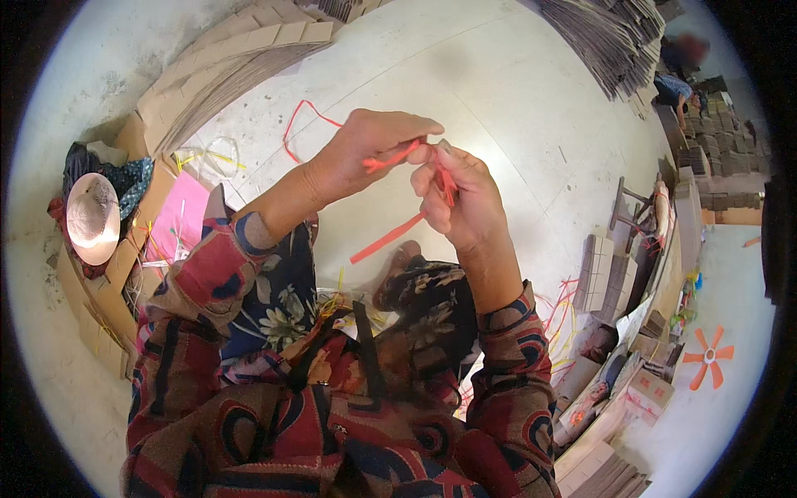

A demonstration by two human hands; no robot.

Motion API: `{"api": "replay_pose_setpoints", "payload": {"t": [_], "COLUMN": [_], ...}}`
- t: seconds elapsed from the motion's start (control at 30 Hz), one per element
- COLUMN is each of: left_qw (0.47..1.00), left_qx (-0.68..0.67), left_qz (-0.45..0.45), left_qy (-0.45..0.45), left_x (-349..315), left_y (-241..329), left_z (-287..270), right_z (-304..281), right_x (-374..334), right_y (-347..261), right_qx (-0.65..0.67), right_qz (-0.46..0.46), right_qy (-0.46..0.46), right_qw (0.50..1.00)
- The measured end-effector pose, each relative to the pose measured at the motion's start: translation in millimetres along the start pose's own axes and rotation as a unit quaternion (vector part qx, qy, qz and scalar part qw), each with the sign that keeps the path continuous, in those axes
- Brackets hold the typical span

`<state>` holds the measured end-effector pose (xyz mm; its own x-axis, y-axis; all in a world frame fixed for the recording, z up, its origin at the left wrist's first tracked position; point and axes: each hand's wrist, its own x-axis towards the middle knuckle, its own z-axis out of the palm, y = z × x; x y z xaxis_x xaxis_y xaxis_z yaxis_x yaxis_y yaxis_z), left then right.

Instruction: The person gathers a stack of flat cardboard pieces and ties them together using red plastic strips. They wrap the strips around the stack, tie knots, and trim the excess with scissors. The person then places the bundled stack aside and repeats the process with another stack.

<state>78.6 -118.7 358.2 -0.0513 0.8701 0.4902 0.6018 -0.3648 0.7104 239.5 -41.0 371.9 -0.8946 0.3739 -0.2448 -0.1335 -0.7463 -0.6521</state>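
Red strip (387, 238) dangles from hands (471, 199), well above floor (506, 100)

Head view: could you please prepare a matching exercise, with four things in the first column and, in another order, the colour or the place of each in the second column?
Things:
1. Thin strip
2. Brimmed hat
3. Flat sheet near the left sleeve
4. Bladed, fan-like thing

Colours or places:
A. Orange, toward the right side of the picture
B. Pink
C. Held in the left hand and the right hand
D. Far left, next to dark cloth

Right pairs: 1-C, 2-D, 3-B, 4-A
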Motion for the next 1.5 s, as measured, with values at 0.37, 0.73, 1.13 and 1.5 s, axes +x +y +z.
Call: {"api": "replay_pose_setpoints", "payload": {"t": [0.37,0.73,1.13,1.5], "left_qw": [0.927,0.903,0.809,0.781], "left_qx": [-0.315,-0.334,-0.507,-0.532], "left_qz": [-0.194,-0.255,-0.266,-0.297], "left_qy": [0.06,0.094,0.133,0.137], "left_x": [-18.4,-19.2,-23.9,-26.3], "left_y": [39.5,77.7,89.3,104.5], "left_z": [-10.4,-10.3,1.9,1.8], "right_z": [12.2,26.3,42.1,56.4], "right_x": [-59.5,-79.3,-80.8,-80.8], "right_y": [-5.7,-10.6,-14.1,-7.5], "right_qx": [-0.013,-0.089,0.005,-0.02], "right_qz": [-0.161,-0.254,-0.228,-0.246], "right_qy": [0.015,0.083,0.033,0.05], "right_qw": [0.987,0.96,0.973,0.968]}}
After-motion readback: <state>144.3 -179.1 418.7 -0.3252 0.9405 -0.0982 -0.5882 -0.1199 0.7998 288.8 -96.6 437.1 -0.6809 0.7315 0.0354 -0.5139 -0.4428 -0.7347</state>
